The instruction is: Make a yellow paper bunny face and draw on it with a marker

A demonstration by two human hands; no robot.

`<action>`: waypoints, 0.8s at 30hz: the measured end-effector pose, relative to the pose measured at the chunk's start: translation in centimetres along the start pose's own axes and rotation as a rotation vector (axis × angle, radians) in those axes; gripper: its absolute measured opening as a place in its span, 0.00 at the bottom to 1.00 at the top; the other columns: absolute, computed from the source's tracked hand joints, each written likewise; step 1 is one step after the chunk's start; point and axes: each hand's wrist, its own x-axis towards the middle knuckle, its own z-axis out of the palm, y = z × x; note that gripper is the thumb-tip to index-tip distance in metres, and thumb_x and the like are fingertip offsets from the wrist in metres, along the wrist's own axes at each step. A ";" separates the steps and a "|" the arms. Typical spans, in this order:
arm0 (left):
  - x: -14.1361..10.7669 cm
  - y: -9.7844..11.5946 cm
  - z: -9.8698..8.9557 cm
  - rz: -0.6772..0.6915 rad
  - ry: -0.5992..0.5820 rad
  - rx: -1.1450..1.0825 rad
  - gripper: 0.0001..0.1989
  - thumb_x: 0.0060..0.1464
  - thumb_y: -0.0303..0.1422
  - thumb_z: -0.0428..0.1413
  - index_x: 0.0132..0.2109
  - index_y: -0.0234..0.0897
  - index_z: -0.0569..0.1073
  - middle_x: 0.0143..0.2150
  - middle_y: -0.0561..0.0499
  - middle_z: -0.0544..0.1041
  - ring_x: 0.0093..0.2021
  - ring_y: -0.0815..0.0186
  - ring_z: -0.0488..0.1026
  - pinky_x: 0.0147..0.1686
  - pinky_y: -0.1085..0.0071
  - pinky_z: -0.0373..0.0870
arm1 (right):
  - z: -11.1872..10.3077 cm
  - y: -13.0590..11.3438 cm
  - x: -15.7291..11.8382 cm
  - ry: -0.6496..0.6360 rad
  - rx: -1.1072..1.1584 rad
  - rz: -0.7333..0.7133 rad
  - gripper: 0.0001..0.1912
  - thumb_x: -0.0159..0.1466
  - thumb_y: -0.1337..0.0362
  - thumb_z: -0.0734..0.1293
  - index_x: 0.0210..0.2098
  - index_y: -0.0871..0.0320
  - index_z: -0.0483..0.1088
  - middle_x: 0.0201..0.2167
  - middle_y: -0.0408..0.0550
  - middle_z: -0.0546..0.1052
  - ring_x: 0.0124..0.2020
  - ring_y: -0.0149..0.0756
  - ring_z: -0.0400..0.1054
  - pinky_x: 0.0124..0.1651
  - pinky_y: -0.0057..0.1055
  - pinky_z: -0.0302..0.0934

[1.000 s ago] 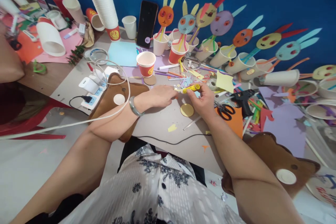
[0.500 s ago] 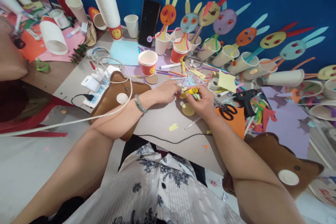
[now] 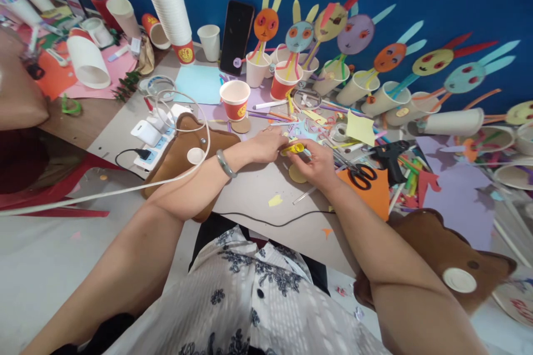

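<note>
A short yellow tube (image 3: 296,148) with a round open end is pinched in the fingers of my right hand (image 3: 318,163). Its exact kind is unclear. My left hand (image 3: 266,145) rests low over the table with curled fingers, close against the tube's left end. Whatever those fingers hold is hidden. Partly under my right hand lies a pale yellow paper disc (image 3: 297,173). A thin clear stick (image 3: 305,195) and a yellow paper scrap (image 3: 275,200) lie in front of the hands. A red-and-white paper cup (image 3: 235,101) stands behind my left hand.
Paper-cup figures with rabbit-like heads (image 3: 265,25) line the blue wall. To the right lie black scissors (image 3: 361,175), a glue gun (image 3: 391,158) and orange paper (image 3: 366,194). At left are a power strip (image 3: 155,152), a white cable (image 3: 125,191) and a tall cup stack (image 3: 166,5).
My right hand has shifted slightly left, bringing the yellow tube closer to my left fingers and turning it a little. My left hand has stayed nearly in place.
</note>
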 end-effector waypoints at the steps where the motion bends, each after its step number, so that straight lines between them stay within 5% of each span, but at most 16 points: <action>1: 0.0 0.0 0.0 -0.006 -0.005 -0.001 0.16 0.60 0.23 0.50 0.51 0.35 0.76 0.55 0.40 0.74 0.57 0.54 0.70 0.56 0.62 0.68 | 0.0 0.0 0.0 0.000 -0.007 -0.014 0.07 0.65 0.56 0.69 0.40 0.51 0.75 0.38 0.49 0.84 0.39 0.46 0.79 0.46 0.43 0.72; 14: 0.3 0.1 0.0 -0.014 -0.028 -0.039 0.14 0.58 0.23 0.51 0.50 0.34 0.75 0.56 0.40 0.74 0.57 0.54 0.70 0.56 0.61 0.68 | 0.5 0.3 0.1 -0.024 -0.055 -0.076 0.07 0.66 0.55 0.68 0.39 0.50 0.75 0.37 0.49 0.84 0.39 0.47 0.78 0.45 0.43 0.71; 24: 0.5 0.1 0.2 -0.003 -0.008 -0.078 0.15 0.62 0.23 0.48 0.52 0.34 0.75 0.56 0.37 0.75 0.56 0.52 0.72 0.53 0.58 0.70 | 0.5 0.2 0.7 -0.013 -0.004 0.078 0.07 0.64 0.56 0.69 0.34 0.52 0.72 0.28 0.44 0.79 0.29 0.39 0.72 0.36 0.35 0.65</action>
